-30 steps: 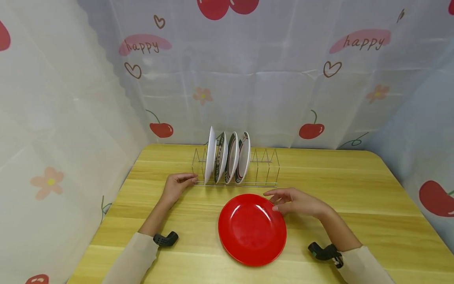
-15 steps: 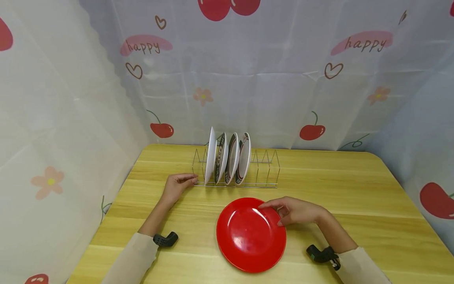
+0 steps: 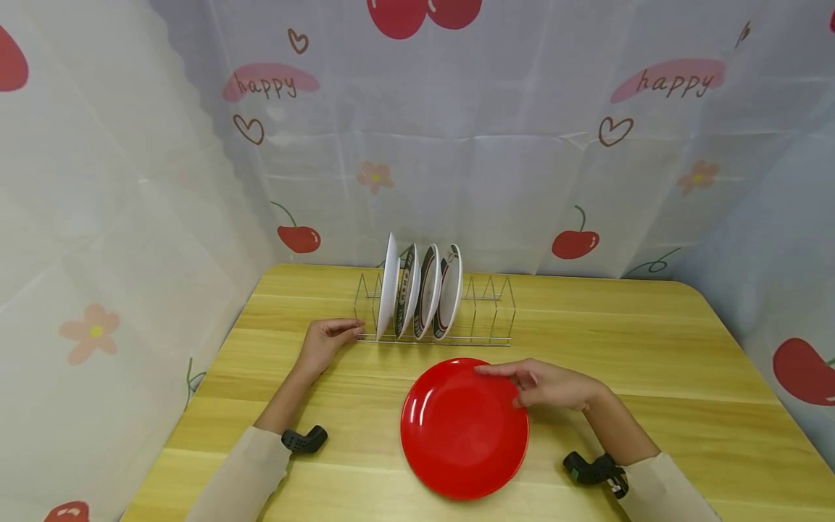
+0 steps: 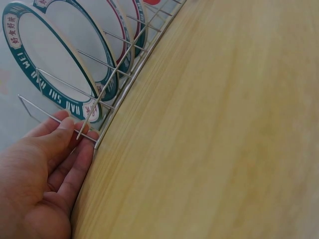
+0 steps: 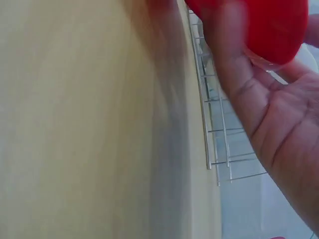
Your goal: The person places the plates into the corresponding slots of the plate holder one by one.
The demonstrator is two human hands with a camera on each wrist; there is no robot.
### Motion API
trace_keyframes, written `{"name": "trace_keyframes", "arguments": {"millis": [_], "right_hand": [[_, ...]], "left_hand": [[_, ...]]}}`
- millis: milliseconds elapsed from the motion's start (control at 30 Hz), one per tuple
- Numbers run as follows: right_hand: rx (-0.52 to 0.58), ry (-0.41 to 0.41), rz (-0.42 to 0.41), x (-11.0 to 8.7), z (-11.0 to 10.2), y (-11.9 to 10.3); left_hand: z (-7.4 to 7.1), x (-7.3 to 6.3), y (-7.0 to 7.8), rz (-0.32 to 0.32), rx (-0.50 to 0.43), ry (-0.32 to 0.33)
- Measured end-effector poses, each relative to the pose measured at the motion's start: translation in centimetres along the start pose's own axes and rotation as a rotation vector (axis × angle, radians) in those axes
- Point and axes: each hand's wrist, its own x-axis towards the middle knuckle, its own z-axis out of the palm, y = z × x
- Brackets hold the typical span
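A glossy red plate (image 3: 463, 435) is in front of the rack in the head view. My right hand (image 3: 554, 384) holds it by its upper right rim, the thumb at the edge and the index finger reaching over it. In the right wrist view the red plate (image 5: 274, 30) lies between thumb and fingers, raised at that side, with a shadow on the wood. My left hand (image 3: 324, 344) pinches the left end of the wire dish rack (image 3: 479, 339); the left wrist view shows thumb and fingers (image 4: 65, 134) around its end wire.
Several white plates stand upright in the rack's left and middle slots; the nearest one (image 4: 55, 55) has a green lettered rim. Slots at the rack's right end hold nothing. A cherry-print curtain (image 3: 417, 203) closes off the back and sides of the wooden table (image 3: 607, 312).
My right hand has come down and closed on the red plate's rim; the plate has shifted slightly. The left hand stays at the rack's end.
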Motion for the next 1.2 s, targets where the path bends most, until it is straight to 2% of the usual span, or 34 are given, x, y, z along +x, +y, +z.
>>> {"name": "trace_keyframes", "arguments": {"millis": [200,300,433,833,967,1200], "right_hand": [[0.048,-0.026,-0.068,0.1,0.3,-0.4],[0.037,-0.031,-0.109,0.0,0.4,-0.6],[-0.005,0.040,-0.152,-0.1,0.4,-0.9],[-0.085,0.245,-0.159,-1.8,0.1,-3.2],[-0.094,0.280,-0.189,-2.6,-0.2,-3.8],[-0.053,0.296,-0.276,-4.1,-0.9,-5.0]], "left_hand": [[0.1,-0.1,0.2,-0.008,0.007,0.007],[0.1,-0.1,0.2,-0.005,0.018,0.009],[0.0,-0.1,0.2,-0.004,0.031,0.009],[0.0,0.2,0.4,-0.014,0.024,0.022],[0.1,0.1,0.3,-0.007,0.024,0.020],[0.0,0.1,0.2,-0.017,0.036,0.013]]}}
